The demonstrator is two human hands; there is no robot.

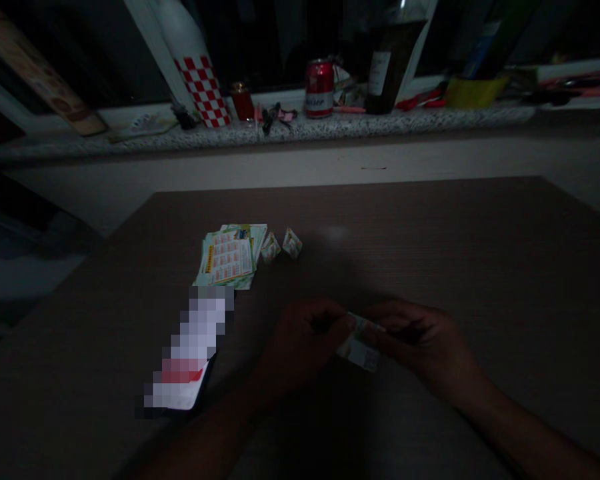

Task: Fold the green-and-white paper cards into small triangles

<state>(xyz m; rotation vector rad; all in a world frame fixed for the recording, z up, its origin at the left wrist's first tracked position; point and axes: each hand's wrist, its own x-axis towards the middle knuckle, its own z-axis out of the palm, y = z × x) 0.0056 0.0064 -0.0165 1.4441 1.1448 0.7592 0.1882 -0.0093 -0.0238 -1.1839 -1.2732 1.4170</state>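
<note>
Both hands meet low over a dark wooden table (pixel 455 233). My left hand (pixel 300 343) and my right hand (pixel 425 347) pinch a small printed paper piece (pixel 363 343) between their fingertips, each gripping one side. Farther back on the table lies a stack of printed paper sheets (pixel 227 257). Right beside the stack stand two small folded paper pieces (pixel 271 247) (pixel 292 243).
A flat phone-like object (pixel 190 353) with a blurred face lies left of my left forearm. Along the stone windowsill (pixel 430 120) at the back stand a red can (pixel 319 88), a dark bottle (pixel 387 67), a red-and-white checked container (pixel 205 90) and a yellow bowl (pixel 475 92).
</note>
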